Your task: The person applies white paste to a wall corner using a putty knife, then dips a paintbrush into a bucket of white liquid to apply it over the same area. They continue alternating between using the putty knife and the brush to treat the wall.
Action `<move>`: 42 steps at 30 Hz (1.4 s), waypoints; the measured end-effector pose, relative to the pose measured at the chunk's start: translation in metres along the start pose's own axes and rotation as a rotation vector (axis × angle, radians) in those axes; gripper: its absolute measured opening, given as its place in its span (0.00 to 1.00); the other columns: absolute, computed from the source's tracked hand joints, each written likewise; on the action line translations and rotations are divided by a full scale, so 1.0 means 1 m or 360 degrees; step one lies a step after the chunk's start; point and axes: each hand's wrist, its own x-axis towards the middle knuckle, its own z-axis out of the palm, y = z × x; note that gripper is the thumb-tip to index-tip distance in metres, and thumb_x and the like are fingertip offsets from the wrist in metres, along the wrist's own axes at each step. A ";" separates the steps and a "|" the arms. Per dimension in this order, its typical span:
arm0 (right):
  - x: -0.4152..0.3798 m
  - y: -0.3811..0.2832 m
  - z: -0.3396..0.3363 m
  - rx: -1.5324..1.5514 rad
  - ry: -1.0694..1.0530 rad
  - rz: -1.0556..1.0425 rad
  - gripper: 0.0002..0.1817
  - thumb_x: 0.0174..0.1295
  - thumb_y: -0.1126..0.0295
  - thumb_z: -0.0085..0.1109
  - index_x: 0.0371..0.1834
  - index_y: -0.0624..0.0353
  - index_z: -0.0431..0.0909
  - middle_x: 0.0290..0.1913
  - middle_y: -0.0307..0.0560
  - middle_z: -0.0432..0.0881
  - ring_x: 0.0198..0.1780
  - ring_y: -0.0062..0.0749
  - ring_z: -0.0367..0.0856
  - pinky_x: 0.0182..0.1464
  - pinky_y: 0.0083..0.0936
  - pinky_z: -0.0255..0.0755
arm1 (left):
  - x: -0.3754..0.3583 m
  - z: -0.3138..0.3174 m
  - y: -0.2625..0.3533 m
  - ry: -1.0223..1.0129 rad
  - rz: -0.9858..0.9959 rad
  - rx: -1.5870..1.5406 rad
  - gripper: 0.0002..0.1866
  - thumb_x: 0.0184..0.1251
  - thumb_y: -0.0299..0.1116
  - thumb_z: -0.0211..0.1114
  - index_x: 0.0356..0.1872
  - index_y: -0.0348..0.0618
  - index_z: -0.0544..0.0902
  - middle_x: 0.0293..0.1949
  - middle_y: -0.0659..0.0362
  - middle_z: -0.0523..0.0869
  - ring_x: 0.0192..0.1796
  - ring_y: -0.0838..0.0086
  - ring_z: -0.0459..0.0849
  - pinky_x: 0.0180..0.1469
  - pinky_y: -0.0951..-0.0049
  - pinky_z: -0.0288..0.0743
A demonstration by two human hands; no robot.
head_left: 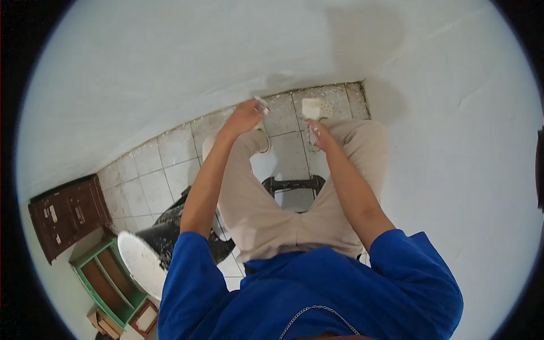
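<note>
My left hand (245,118) is above my left knee, close to the foot of the wall, with its fingers curled by a small whitish patch. Over my right knee, my right hand (319,136) has bent fingers smeared with white. What either hand holds, I cannot make out. Just beyond the right hand is a pale shoe (326,109) with small holes, overlapped by a cream square patch (310,107). My other pale shoe (263,139) shows below the left hand.
White walls (170,73) meet in a corner ahead, over speckled floor tiles (184,177). A black stool-like frame (294,184) lies between my legs. At left are a black bucket (156,241) with a white round top (136,260), a brown cabinet (68,212) and a green shelf (102,277).
</note>
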 end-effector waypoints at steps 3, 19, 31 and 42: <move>0.014 -0.007 0.004 -0.0036 -0.0211 0.0162 0.42 0.51 0.47 0.56 0.65 0.62 0.57 0.69 0.54 0.51 0.68 0.45 0.51 0.65 0.47 0.46 | 0.077 0.042 -0.035 -0.0396 0.0084 0.0673 0.26 0.57 0.50 0.57 0.49 0.38 0.75 0.49 0.46 0.78 0.54 0.55 0.75 0.55 0.59 0.68; 0.184 0.007 0.031 -0.0169 -0.0042 -0.0188 0.23 0.58 0.50 0.42 0.28 0.63 0.74 0.22 0.43 0.71 0.24 0.31 0.68 0.27 0.30 0.61 | 0.174 0.084 -0.050 -0.0551 -0.0159 0.0503 0.29 0.57 0.47 0.56 0.54 0.34 0.71 0.53 0.44 0.74 0.57 0.54 0.72 0.59 0.63 0.66; 0.225 0.011 0.043 -0.0361 0.0066 -0.0404 0.17 0.57 0.58 0.38 0.25 0.60 0.73 0.22 0.46 0.74 0.22 0.37 0.72 0.28 0.36 0.67 | 0.174 0.079 -0.045 -0.0687 -0.0122 0.0468 0.31 0.61 0.50 0.53 0.55 0.33 0.70 0.53 0.40 0.74 0.57 0.51 0.72 0.59 0.61 0.65; 0.258 0.013 0.042 -0.0425 0.0070 -0.0317 0.18 0.55 0.59 0.40 0.24 0.63 0.73 0.22 0.48 0.76 0.24 0.38 0.75 0.30 0.38 0.69 | 0.175 0.080 -0.029 -0.0638 -0.0185 0.0497 0.30 0.61 0.50 0.53 0.53 0.33 0.71 0.48 0.39 0.76 0.53 0.48 0.74 0.57 0.59 0.67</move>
